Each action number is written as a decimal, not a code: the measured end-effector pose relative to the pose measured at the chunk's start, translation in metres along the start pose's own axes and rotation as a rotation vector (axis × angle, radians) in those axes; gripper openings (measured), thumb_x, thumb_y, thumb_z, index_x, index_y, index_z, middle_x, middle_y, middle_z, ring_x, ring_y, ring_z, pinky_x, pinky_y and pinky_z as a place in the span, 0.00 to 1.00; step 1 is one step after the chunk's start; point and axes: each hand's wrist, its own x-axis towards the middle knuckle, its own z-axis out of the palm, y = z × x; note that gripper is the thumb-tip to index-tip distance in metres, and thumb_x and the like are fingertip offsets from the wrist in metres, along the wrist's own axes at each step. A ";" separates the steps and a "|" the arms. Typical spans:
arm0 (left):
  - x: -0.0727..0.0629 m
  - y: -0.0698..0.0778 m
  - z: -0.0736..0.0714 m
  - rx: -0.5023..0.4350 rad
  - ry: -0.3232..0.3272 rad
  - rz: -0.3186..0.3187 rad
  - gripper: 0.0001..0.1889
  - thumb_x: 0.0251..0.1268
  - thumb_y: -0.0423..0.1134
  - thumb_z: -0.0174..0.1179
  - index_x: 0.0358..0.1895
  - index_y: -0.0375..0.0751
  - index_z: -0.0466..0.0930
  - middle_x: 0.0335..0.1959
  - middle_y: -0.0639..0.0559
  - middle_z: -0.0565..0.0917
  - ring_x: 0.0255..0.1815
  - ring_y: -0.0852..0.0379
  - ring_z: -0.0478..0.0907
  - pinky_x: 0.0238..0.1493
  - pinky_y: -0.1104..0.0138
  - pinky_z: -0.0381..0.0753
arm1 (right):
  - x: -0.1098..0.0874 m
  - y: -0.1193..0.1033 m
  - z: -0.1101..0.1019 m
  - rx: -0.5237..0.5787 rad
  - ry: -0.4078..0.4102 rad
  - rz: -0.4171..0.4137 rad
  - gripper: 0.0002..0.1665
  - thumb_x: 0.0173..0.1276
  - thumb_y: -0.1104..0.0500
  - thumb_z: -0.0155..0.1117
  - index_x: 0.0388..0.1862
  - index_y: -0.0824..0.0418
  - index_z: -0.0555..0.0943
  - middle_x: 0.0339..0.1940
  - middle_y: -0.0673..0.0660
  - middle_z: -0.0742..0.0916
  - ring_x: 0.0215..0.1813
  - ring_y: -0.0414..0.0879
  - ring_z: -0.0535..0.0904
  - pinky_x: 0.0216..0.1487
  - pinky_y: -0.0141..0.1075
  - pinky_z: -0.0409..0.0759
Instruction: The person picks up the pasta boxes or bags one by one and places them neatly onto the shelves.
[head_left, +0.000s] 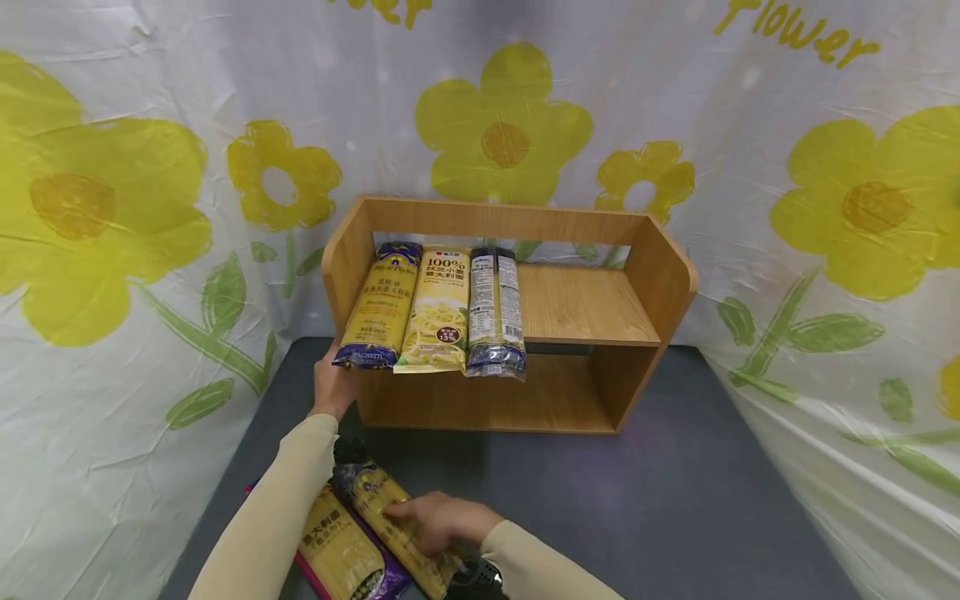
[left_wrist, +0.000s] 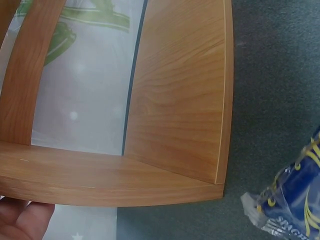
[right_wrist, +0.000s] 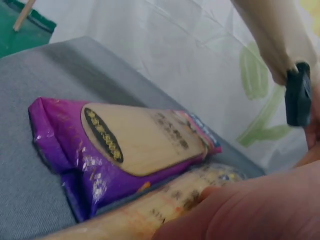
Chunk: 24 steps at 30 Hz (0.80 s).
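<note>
My left hand [head_left: 333,383] grips the left side panel of a wooden shelf [head_left: 487,212]; its fingertips touch the panel's outer edge in the left wrist view. A yellow spaghetti pack [head_left: 390,517] with a blue end lies on the table, and my right hand [head_left: 446,518] holds it from above, index finger along its top. Part of that grip is hidden. Beside it lies a purple pasta pack [right_wrist: 140,145]. On the upper shelf board, a yellow-and-blue spaghetti pack [head_left: 381,304], a cream pasta pack [head_left: 437,308] and a clear-and-dark pasta pack [head_left: 495,308] stand side by side, leaning back.
Bare wood of the upper board [head_left: 585,304] shows right of the packs. The lower board [head_left: 495,400] sits near the dark table [head_left: 660,508]. A white flower-print curtain [head_left: 187,83] hangs behind and at both sides.
</note>
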 end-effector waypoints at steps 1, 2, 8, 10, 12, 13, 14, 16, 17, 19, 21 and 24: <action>0.000 0.000 0.000 0.005 0.004 0.007 0.24 0.84 0.45 0.41 0.72 0.34 0.67 0.31 0.35 0.80 0.20 0.53 0.70 0.22 0.63 0.67 | -0.001 0.002 0.000 0.023 0.007 0.000 0.55 0.54 0.75 0.68 0.75 0.32 0.70 0.71 0.38 0.79 0.41 0.38 0.74 0.26 0.33 0.66; 0.001 0.000 0.000 0.007 0.010 0.011 0.24 0.84 0.45 0.41 0.71 0.34 0.68 0.29 0.35 0.79 0.19 0.53 0.69 0.22 0.62 0.67 | -0.002 0.004 0.000 0.037 0.013 -0.004 0.55 0.53 0.74 0.70 0.75 0.32 0.70 0.72 0.39 0.78 0.44 0.37 0.75 0.28 0.32 0.67; 0.004 0.002 -0.001 0.018 0.017 0.021 0.24 0.85 0.45 0.40 0.72 0.35 0.67 0.26 0.39 0.77 0.18 0.54 0.67 0.21 0.62 0.66 | -0.005 0.010 -0.001 0.093 0.021 -0.018 0.56 0.53 0.73 0.74 0.75 0.32 0.69 0.74 0.42 0.77 0.70 0.40 0.74 0.43 0.30 0.73; 0.004 0.001 -0.001 0.024 0.015 0.021 0.24 0.85 0.44 0.40 0.73 0.35 0.66 0.24 0.41 0.77 0.17 0.54 0.66 0.20 0.62 0.66 | -0.006 0.012 0.000 0.132 0.027 -0.026 0.57 0.52 0.74 0.73 0.75 0.32 0.70 0.74 0.43 0.77 0.71 0.41 0.74 0.42 0.30 0.74; 0.004 0.000 -0.001 0.020 0.009 0.015 0.24 0.85 0.45 0.39 0.73 0.36 0.66 0.22 0.43 0.75 0.16 0.55 0.65 0.20 0.62 0.65 | -0.008 0.016 0.001 0.154 0.037 -0.051 0.57 0.50 0.75 0.72 0.74 0.33 0.71 0.74 0.43 0.77 0.68 0.40 0.75 0.40 0.30 0.74; 0.004 0.000 -0.001 0.019 0.006 0.013 0.24 0.85 0.45 0.39 0.73 0.36 0.66 0.21 0.43 0.74 0.15 0.55 0.65 0.19 0.62 0.65 | -0.009 0.018 0.001 0.150 0.042 -0.076 0.57 0.49 0.75 0.72 0.75 0.35 0.71 0.74 0.43 0.77 0.68 0.39 0.75 0.41 0.29 0.74; 0.004 0.000 -0.001 0.016 0.003 0.010 0.24 0.85 0.45 0.39 0.73 0.37 0.66 0.21 0.44 0.74 0.15 0.55 0.65 0.20 0.62 0.65 | -0.010 0.020 0.001 0.163 0.046 -0.092 0.57 0.48 0.75 0.72 0.74 0.36 0.72 0.74 0.44 0.78 0.67 0.39 0.75 0.42 0.29 0.74; 0.003 0.000 -0.002 0.008 -0.003 0.002 0.24 0.85 0.46 0.38 0.73 0.37 0.66 0.21 0.44 0.74 0.16 0.55 0.65 0.20 0.62 0.65 | -0.013 0.026 0.001 0.187 0.049 -0.139 0.56 0.48 0.75 0.72 0.75 0.40 0.73 0.74 0.45 0.78 0.68 0.38 0.74 0.46 0.29 0.75; 0.002 -0.001 -0.002 0.006 -0.006 -0.002 0.24 0.85 0.46 0.38 0.73 0.37 0.66 0.22 0.44 0.74 0.16 0.55 0.65 0.20 0.62 0.66 | -0.015 0.030 0.001 0.212 0.051 -0.166 0.55 0.48 0.76 0.72 0.75 0.43 0.73 0.74 0.47 0.78 0.68 0.38 0.74 0.49 0.28 0.75; 0.001 -0.001 -0.002 0.005 -0.011 -0.009 0.25 0.85 0.46 0.39 0.74 0.37 0.66 0.23 0.43 0.75 0.17 0.55 0.66 0.21 0.62 0.66 | -0.019 0.038 0.004 0.287 0.065 -0.209 0.54 0.47 0.77 0.72 0.74 0.48 0.74 0.73 0.51 0.79 0.69 0.38 0.74 0.55 0.27 0.74; 0.000 -0.001 -0.001 0.004 -0.012 -0.011 0.25 0.85 0.46 0.39 0.74 0.37 0.65 0.24 0.42 0.76 0.17 0.55 0.66 0.21 0.62 0.66 | -0.024 0.048 0.008 0.416 0.067 -0.240 0.53 0.46 0.79 0.70 0.74 0.52 0.74 0.72 0.55 0.80 0.68 0.37 0.74 0.57 0.26 0.74; 0.001 -0.001 0.000 0.006 -0.010 -0.004 0.24 0.85 0.45 0.39 0.73 0.37 0.66 0.24 0.42 0.76 0.17 0.54 0.66 0.21 0.62 0.66 | -0.035 0.064 0.015 0.606 0.081 -0.258 0.54 0.44 0.82 0.67 0.74 0.56 0.74 0.71 0.60 0.80 0.62 0.36 0.76 0.52 0.26 0.76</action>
